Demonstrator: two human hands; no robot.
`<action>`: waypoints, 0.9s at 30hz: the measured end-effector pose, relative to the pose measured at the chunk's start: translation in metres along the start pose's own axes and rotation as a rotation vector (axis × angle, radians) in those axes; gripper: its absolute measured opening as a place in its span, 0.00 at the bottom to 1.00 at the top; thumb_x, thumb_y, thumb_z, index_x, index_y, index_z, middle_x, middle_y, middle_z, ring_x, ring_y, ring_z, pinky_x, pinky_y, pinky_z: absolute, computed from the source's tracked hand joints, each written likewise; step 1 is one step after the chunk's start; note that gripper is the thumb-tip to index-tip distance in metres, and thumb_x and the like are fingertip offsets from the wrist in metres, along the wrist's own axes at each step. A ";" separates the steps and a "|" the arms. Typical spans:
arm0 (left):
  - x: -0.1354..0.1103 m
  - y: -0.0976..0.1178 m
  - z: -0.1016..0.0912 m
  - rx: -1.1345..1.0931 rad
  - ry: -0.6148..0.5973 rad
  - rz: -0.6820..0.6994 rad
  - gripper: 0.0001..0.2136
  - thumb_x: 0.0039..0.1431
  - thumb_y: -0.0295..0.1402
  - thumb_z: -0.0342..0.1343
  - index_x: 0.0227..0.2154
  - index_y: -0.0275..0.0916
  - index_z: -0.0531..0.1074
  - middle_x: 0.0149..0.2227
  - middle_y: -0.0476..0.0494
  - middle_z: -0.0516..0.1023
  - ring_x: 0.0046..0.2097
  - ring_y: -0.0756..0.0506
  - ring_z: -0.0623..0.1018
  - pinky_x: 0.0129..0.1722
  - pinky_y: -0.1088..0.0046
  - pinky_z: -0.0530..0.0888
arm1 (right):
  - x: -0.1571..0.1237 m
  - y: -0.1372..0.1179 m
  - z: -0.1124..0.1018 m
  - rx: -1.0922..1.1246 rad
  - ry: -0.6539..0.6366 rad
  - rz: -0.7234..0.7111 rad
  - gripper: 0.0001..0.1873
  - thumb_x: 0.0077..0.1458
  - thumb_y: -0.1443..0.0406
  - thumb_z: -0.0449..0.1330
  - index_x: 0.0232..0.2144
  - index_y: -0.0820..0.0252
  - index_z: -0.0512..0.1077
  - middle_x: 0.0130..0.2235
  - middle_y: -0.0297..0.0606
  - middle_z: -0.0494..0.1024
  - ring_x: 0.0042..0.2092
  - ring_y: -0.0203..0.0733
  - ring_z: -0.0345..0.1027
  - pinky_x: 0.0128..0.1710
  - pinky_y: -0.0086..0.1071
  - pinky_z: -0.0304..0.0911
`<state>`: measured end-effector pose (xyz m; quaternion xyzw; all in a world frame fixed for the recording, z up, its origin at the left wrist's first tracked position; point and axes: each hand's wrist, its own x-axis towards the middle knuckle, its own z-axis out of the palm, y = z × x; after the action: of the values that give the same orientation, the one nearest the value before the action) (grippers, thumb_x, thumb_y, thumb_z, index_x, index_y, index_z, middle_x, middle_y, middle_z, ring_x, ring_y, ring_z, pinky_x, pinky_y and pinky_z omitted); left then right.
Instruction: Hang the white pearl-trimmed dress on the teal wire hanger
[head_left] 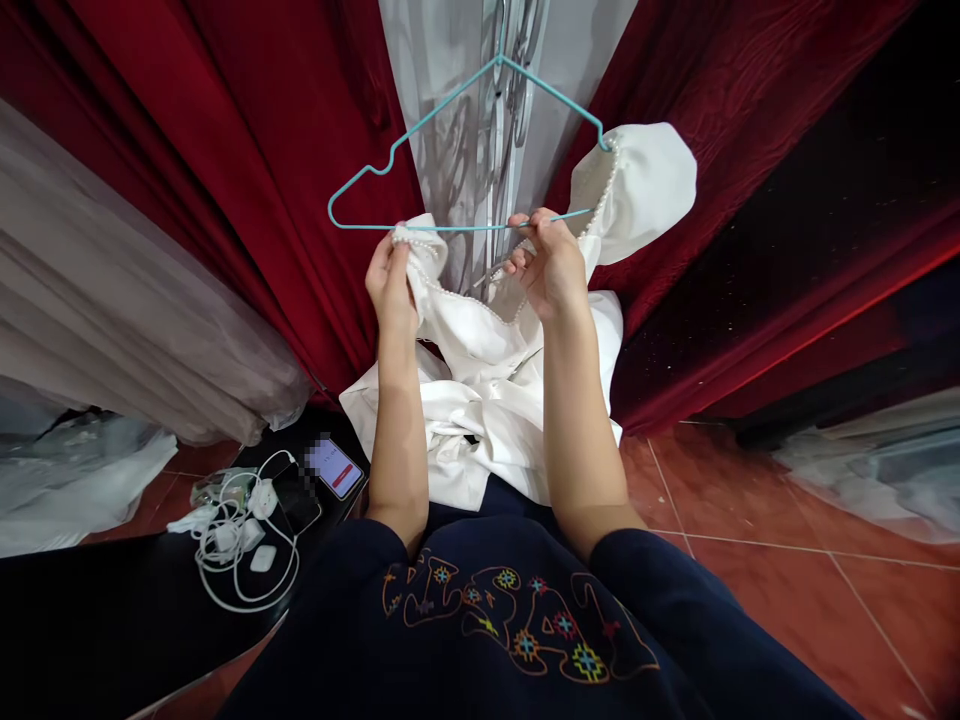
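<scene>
A light-blue clothes hanger (442,108) stands upright in front of me, its hook reaching the top edge of the view. One puffed sleeve of a white dress (487,340) with pearl-beaded trim hangs over the hanger's right shoulder. My right hand (553,262) pinches the hanger's bottom bar right of centre. My left hand (394,285) is closed on the beaded shoulder edge of the dress, just under the bar on the left. The hanger's left shoulder carries no cloth. White folds of the dress bunch up between my forearms and over my lap.
Deep red drapes (315,150) and a grey sheer curtain (120,270) hang on the left, with more red fabric (675,60) on the right. A black bench (97,610) holds a lit phone (335,468) and tangled white cables (244,600). Red tiles (757,490) cover the floor.
</scene>
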<state>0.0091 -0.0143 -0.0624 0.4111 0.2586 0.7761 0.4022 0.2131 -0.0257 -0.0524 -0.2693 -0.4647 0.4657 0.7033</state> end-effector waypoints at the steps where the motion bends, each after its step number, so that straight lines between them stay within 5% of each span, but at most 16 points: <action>1: -0.003 0.000 0.010 -0.015 -0.043 -0.013 0.08 0.70 0.38 0.66 0.45 0.40 0.80 0.52 0.42 0.83 0.63 0.39 0.79 0.65 0.66 0.75 | 0.000 0.000 -0.001 -0.002 -0.014 -0.010 0.30 0.52 0.34 0.65 0.37 0.47 0.66 0.48 0.28 0.81 0.26 0.33 0.59 0.29 0.35 0.67; 7: -0.002 0.010 0.038 -0.094 -0.056 -0.014 0.12 0.80 0.35 0.50 0.40 0.37 0.74 0.45 0.39 0.81 0.57 0.41 0.82 0.63 0.63 0.74 | -0.005 -0.008 0.001 -0.084 0.004 -0.006 0.30 0.52 0.34 0.65 0.39 0.48 0.69 0.51 0.30 0.81 0.26 0.31 0.61 0.30 0.34 0.69; 10: 0.000 0.013 0.037 -0.074 -0.094 0.068 0.11 0.79 0.34 0.49 0.38 0.39 0.71 0.40 0.42 0.79 0.51 0.43 0.83 0.61 0.64 0.74 | -0.009 -0.022 -0.005 -0.246 0.043 -0.007 0.26 0.57 0.38 0.64 0.38 0.51 0.72 0.41 0.36 0.82 0.27 0.34 0.65 0.30 0.35 0.70; 13: 0.002 0.013 0.034 -0.028 -0.124 0.123 0.12 0.78 0.39 0.52 0.38 0.41 0.71 0.38 0.43 0.78 0.50 0.43 0.82 0.60 0.64 0.75 | -0.005 -0.045 -0.024 -0.402 0.240 -0.218 0.17 0.62 0.48 0.64 0.33 0.53 0.71 0.31 0.36 0.75 0.27 0.36 0.65 0.29 0.37 0.70; 15: 0.004 0.012 0.033 -0.017 -0.110 0.116 0.12 0.77 0.42 0.54 0.38 0.41 0.72 0.38 0.43 0.78 0.51 0.42 0.82 0.60 0.64 0.75 | 0.004 -0.060 -0.039 -0.539 0.385 -0.432 0.10 0.61 0.54 0.66 0.36 0.51 0.72 0.36 0.37 0.77 0.35 0.40 0.71 0.36 0.39 0.73; 17: 0.006 0.008 0.032 -0.040 -0.109 0.114 0.12 0.77 0.42 0.54 0.38 0.41 0.71 0.38 0.43 0.78 0.50 0.42 0.82 0.60 0.64 0.75 | 0.018 -0.071 -0.052 -0.766 0.436 -0.536 0.14 0.56 0.60 0.71 0.42 0.50 0.74 0.47 0.40 0.78 0.49 0.46 0.74 0.50 0.43 0.74; 20: 0.010 0.003 0.031 -0.070 -0.123 0.144 0.13 0.76 0.44 0.56 0.38 0.41 0.71 0.36 0.44 0.76 0.50 0.42 0.82 0.59 0.64 0.76 | 0.038 -0.076 -0.061 -1.087 0.419 -0.466 0.14 0.55 0.63 0.71 0.44 0.50 0.76 0.52 0.42 0.78 0.57 0.51 0.70 0.65 0.51 0.66; 22: 0.011 0.002 0.030 -0.079 -0.140 0.176 0.15 0.74 0.47 0.59 0.37 0.41 0.71 0.36 0.44 0.76 0.50 0.42 0.82 0.59 0.64 0.76 | 0.050 -0.078 -0.063 -1.160 0.429 -0.399 0.05 0.61 0.62 0.64 0.40 0.50 0.77 0.47 0.39 0.81 0.52 0.50 0.73 0.62 0.53 0.68; 27: 0.016 0.006 0.022 -0.050 -0.179 0.136 0.16 0.72 0.49 0.61 0.37 0.41 0.71 0.37 0.43 0.78 0.52 0.40 0.82 0.59 0.61 0.77 | 0.080 -0.083 -0.083 -1.110 0.540 -0.375 0.13 0.66 0.61 0.55 0.29 0.53 0.72 0.34 0.37 0.77 0.42 0.49 0.76 0.53 0.54 0.73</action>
<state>0.0194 -0.0026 -0.0391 0.4852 0.1735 0.7680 0.3802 0.3328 0.0163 0.0117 -0.6151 -0.4822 -0.0588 0.6210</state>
